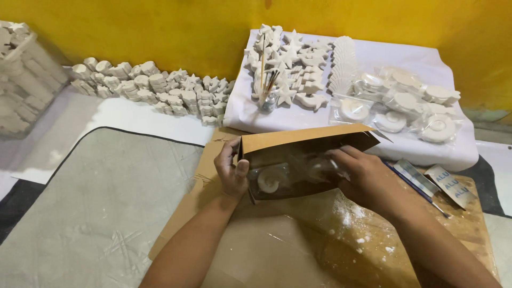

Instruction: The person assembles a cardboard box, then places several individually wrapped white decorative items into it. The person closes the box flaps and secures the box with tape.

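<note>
A brown cardboard box with a clear window lies on its side in front of me, its flap open toward the top. My left hand grips its left end, thumb on the window. My right hand is at the right end, fingers reaching into the box opening. Through the window I see a white round plaster piece in clear wrapping.
A wooden board dusted with white powder lies under the box. Behind stands a white block with plaster stars, brushes in a jar and several wrapped plaster pieces. More plaster shapes line the yellow wall. A grey mat lies left.
</note>
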